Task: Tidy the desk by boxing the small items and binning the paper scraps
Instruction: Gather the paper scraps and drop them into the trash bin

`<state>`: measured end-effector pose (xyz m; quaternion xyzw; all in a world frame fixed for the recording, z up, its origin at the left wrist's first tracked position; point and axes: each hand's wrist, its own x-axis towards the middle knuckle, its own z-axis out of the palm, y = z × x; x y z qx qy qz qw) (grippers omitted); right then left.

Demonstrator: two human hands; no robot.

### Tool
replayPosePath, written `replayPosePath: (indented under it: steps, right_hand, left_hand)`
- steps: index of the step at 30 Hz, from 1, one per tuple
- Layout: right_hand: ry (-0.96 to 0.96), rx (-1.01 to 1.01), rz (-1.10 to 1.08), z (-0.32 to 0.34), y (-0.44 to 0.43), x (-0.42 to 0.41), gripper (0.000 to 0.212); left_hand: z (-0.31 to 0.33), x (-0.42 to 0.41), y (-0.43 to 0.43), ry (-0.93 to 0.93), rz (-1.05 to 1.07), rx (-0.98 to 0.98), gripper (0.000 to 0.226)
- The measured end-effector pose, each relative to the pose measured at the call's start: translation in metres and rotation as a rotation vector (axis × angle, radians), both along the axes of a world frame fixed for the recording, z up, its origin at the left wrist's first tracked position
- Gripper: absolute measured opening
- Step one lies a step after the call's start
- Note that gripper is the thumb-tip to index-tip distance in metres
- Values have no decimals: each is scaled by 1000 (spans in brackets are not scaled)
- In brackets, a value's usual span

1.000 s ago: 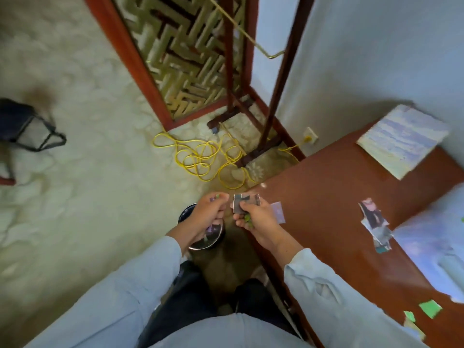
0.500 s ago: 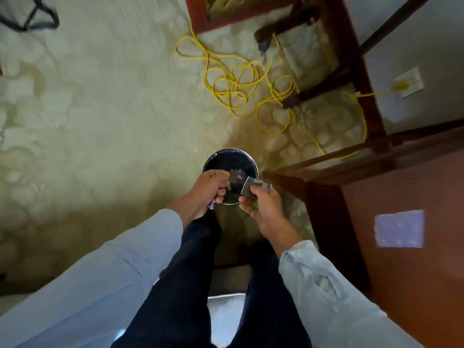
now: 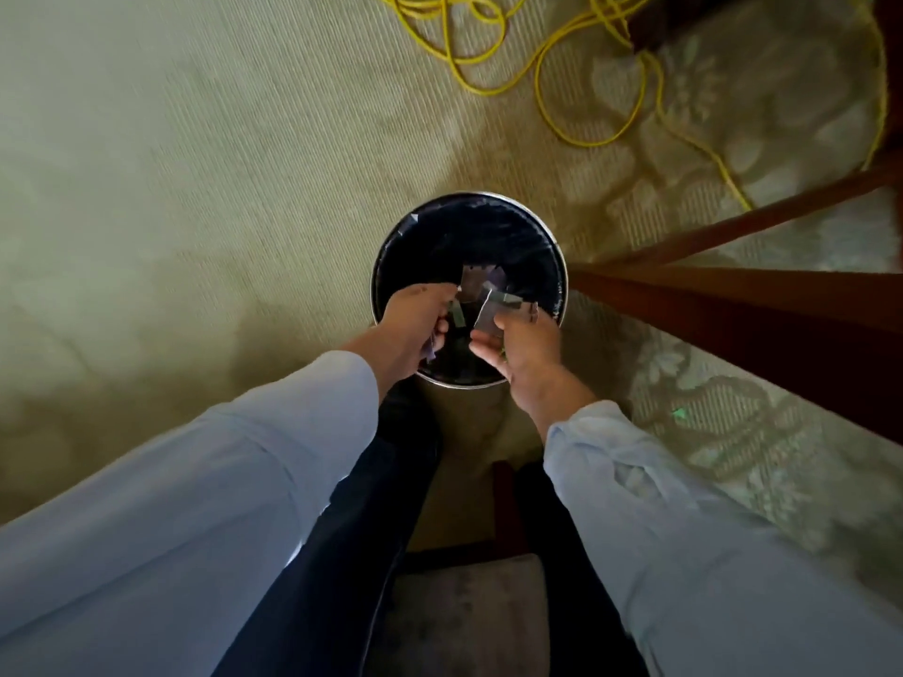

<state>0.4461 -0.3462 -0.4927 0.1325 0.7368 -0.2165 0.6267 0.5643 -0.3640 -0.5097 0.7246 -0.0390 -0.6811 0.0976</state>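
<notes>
A round bin (image 3: 562,266) with a metal rim and a dark liner stands on the carpet straight below me. Both hands hover over its near half. My left hand (image 3: 415,320) pinches small paper scraps, with a pale strip (image 3: 457,315) hanging from its fingers. My right hand (image 3: 518,339) grips a grey paper scrap (image 3: 491,312) and a bit of green paper under the palm. A larger torn scrap (image 3: 476,283) lies or falls inside the bin between the hands.
The dark wooden desk leg and rails (image 3: 733,305) run right of the bin. A tangled yellow cable (image 3: 537,56) lies on the carpet beyond it. A small green scrap (image 3: 678,411) lies on the carpet under the desk. My knees and a chair seat (image 3: 464,613) are below.
My view has swung from the desk top down to the bin. Both hands have moved from beside the desk edge to over the bin's opening, still holding scraps.
</notes>
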Motion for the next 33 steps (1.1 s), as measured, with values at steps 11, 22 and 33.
replayPosePath:
  steps: [11, 22, 33]
  right_hand:
    - [-197, -80, -188, -34, 10, 10, 45]
    - [-69, -122, -142, 13, 12, 11, 29]
    - [-6, -131, -116, 44, 21, -11, 21]
  left_hand:
    - [-30, 7, -4, -36, 124, 106, 53]
    - [4, -5, -6, -98, 112, -11, 11]
    - [53, -14, -6, -171, 79, 26, 5]
